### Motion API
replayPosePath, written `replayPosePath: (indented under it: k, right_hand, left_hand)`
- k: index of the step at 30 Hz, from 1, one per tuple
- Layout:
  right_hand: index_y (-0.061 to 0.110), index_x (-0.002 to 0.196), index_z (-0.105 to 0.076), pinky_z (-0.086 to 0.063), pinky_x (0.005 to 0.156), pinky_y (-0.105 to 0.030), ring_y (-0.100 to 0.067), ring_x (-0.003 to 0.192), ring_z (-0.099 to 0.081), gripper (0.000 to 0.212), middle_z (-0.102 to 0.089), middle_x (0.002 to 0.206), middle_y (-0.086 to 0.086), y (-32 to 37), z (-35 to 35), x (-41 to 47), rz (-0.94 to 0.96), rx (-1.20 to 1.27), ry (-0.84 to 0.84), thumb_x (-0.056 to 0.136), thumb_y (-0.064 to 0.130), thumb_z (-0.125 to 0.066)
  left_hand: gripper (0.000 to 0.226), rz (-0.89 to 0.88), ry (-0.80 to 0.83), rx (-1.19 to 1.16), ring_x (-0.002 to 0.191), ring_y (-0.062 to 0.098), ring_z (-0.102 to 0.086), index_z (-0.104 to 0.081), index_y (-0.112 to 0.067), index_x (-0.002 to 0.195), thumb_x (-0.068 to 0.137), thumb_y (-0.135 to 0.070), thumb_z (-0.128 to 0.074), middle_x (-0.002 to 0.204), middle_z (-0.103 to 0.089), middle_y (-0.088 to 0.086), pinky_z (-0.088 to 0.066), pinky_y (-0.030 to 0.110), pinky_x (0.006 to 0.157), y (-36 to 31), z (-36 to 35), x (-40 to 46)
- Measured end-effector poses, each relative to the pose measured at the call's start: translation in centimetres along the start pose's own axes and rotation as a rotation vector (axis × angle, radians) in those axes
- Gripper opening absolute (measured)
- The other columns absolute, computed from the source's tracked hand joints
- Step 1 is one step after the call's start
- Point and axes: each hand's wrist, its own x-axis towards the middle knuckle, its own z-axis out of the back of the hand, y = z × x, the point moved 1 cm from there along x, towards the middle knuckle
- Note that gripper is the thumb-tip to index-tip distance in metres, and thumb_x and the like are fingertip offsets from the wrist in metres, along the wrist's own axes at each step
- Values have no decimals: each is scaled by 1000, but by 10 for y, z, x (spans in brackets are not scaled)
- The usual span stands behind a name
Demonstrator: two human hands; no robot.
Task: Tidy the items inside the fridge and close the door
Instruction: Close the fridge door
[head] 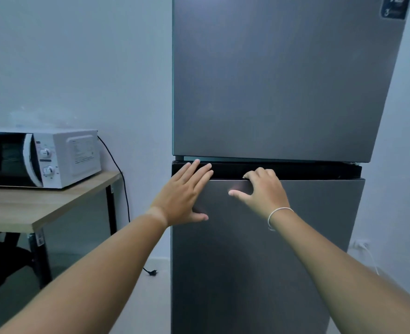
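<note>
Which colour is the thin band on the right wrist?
White; the band shows clearly in the head view.

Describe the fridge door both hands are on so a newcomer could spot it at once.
A tall grey fridge fills the frame's right, beside a table with a white microwave. The lower door is the panel below the black recessed strip. The left hand lies flat on it; the right hand hooks its top edge.
</note>
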Motion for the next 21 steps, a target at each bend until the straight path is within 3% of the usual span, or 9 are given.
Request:
replayPosePath:
  k: [4, 7, 11, 15, 21]
  right_hand:
    - [19, 121, -55, -32, 104, -28, -22, 116, -44, 55, -55, 115, -1, -3, -6, 4, 35, -32, -8, 78, 54, -60]
    - [20, 127, -50, -29, 107, -28, -21, 119, -43, 57, -53, 120, -1, -6, -12, 8, 62, -59, 8, 80, 51, -59]
    - [19, 129, -48, -27, 108, -29, -23, 119, -43, 60, -52, 121, -2, -7, -20, 16, 66, -99, -2, 81, 53, -58]
    - [19, 129, -49, -26, 108, -29, -24, 118, -44, 60, -52, 121, -3, -12, -27, 19, 80, -99, -25, 81, 54, -58]
    - [17, 129, -50, -26, 108, -30, -25, 118, -44, 60, -53, 122, -5, -10, -26, 17, 72, -91, -26, 81, 52, -59]
  left_hand:
    - [112, 30, 18, -9, 136, 31, -42, -39, -7, 140, 56, -77, -58, 147, -45, 8, -25, 42, 116, 2, -10, 5]
    - [114, 47, 26, -17, 134, 30, -45, -41, -6, 140, 53, -77, -61, 145, -48, 7, -35, 43, 111, 2, -17, 10]
    - [115, 70, 61, -43, 138, 31, -39, -35, -7, 143, 55, -75, -63, 149, -43, 7, -31, 43, 113, 3, -24, 17]
    - [114, 71, 32, -22, 130, 31, -50, -46, -7, 136, 49, -78, -63, 140, -54, 8, -43, 43, 105, 6, -29, 20]
    - [115, 99, 82, -57, 132, 32, -47, -45, -6, 137, 48, -75, -67, 142, -51, 8, -41, 43, 106, 4, -21, 19]
